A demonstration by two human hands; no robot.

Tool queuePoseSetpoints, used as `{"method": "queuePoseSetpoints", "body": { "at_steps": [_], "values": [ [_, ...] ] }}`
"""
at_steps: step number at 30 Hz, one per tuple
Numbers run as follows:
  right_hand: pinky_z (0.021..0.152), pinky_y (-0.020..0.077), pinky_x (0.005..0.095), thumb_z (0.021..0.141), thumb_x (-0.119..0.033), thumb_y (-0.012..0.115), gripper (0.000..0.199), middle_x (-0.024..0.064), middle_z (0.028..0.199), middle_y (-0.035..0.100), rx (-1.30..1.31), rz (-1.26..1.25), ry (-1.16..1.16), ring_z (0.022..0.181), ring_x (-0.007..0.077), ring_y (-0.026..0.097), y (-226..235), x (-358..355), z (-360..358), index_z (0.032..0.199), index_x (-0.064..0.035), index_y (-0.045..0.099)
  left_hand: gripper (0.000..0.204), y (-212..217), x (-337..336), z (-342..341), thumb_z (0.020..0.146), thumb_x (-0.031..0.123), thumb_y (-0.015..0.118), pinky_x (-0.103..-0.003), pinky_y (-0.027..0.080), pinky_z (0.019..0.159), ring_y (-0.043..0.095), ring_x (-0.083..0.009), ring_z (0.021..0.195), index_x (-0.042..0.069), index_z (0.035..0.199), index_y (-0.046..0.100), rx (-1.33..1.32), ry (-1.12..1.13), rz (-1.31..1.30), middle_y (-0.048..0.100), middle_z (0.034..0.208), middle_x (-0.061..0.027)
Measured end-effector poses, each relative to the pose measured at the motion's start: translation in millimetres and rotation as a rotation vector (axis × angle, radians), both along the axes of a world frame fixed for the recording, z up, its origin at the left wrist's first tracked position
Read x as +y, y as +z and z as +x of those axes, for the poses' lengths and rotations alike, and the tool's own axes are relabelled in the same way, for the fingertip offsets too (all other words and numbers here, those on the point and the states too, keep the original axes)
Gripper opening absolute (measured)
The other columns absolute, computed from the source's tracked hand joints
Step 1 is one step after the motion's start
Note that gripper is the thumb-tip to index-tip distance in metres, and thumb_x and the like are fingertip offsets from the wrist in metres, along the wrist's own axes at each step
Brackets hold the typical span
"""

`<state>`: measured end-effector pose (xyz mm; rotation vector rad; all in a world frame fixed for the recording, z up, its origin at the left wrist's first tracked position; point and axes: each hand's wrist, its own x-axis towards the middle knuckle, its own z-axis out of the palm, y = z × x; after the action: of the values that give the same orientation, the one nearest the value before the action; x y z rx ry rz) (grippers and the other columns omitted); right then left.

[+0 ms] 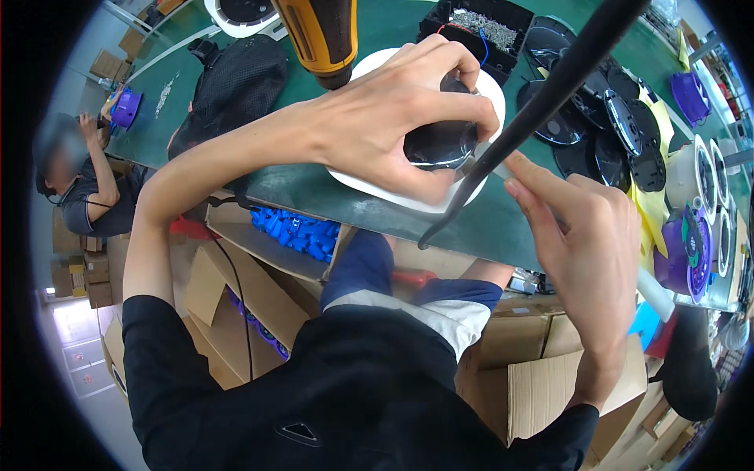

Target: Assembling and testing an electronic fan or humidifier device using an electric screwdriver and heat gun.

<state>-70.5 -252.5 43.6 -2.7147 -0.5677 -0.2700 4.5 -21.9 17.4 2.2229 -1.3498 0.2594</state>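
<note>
A white, rounded housing [357, 177] with a glossy black dome-like middle [440, 143] lies at the table's near edge. My left hand [400, 118] arches over it, fingers and thumb curled round the black part and gripping it. Beside its right rim, my right hand [585, 235] is closed in a pinch, thumb against forefinger. A small pale piece [495, 163] shows at those fingertips, too unclear to name. A thick black rod or cable [534, 118] slants across the view in front and hides part of that spot.
A yellow-and-black power driver [322, 39] hangs above the housing. At the back stands a black box [499, 35] of screws. Black round covers [601, 118] pile up on the right. A black mesh bag [239, 86] lies left; below, a carton holds blue parts [294, 233]. Another person [90, 173] sits far left.
</note>
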Motion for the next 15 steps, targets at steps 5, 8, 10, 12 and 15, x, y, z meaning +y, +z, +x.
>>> {"method": "queuePoseSetpoints", "body": {
  "at_steps": [5,8,10,12,15],
  "values": [
    [0.05,0.0352,0.0367,0.083,-0.013,0.072,0.024,0.0126,0.056,0.046,-0.073,-0.053,0.02,0.049,0.0278,0.045,-1.5,0.4,7.1,0.107,-0.0146,0.075,0.056,-0.8,-0.4,0.7,0.065,0.031,0.079,-0.04,0.044,0.082,0.05,-0.0308,0.096,0.006,0.108,0.053,0.097,0.027,-0.101,0.05,0.1,-0.0134],
    [0.049,0.0341,0.0351,0.082,-0.009,0.073,0.025,0.0121,0.056,0.047,-0.03,0.099,0.115,0.048,0.0251,0.044,-9.0,-9.6,21.8,0.107,-0.0119,0.075,0.058,-0.1,-0.5,2.9,0.064,0.031,0.078,-0.041,0.042,0.078,0.048,-0.0307,0.091,0.004,0.103,0.045,0.036,0.039,-0.045,0.047,0.095,-0.0127],
    [0.049,0.0331,0.034,0.082,-0.007,0.073,0.026,0.0115,0.056,0.046,-0.007,0.203,0.169,0.047,0.0227,0.043,-13.2,-10.2,24.6,0.107,-0.0103,0.075,0.055,-1.8,-1.1,6.0,0.064,0.03,0.077,-0.042,0.041,0.077,0.046,-0.0307,0.089,0.004,0.099,0.044,0.021,0.021,-0.068,0.046,0.093,-0.0125],
    [0.048,0.0314,0.0318,0.081,-0.005,0.074,0.027,0.0096,0.056,0.044,0.03,0.162,0.073,0.048,0.0175,0.04,-16.3,-10.3,18.9,0.107,-0.0075,0.075,0.053,-2.2,-1.9,6.7,0.064,0.029,0.076,-0.042,0.04,0.075,0.045,-0.0307,0.086,0.005,0.096,0.043,0.005,0.003,-0.087,0.044,0.091,-0.0123],
    [0.046,0.0348,0.0365,0.081,-0.016,0.076,0.03,0.0073,0.054,0.043,-0.076,0.219,0.069,0.044,0.0252,0.041,-34.6,-10.8,15.0,0.111,-0.0195,0.075,0.051,-0.6,-2.2,5.5,0.062,0.027,0.074,-0.041,0.039,0.074,0.043,-0.0306,0.084,0.005,0.094,0.042,-0.007,0.024,-0.041,0.042,0.089,-0.0119]
  ]
}}
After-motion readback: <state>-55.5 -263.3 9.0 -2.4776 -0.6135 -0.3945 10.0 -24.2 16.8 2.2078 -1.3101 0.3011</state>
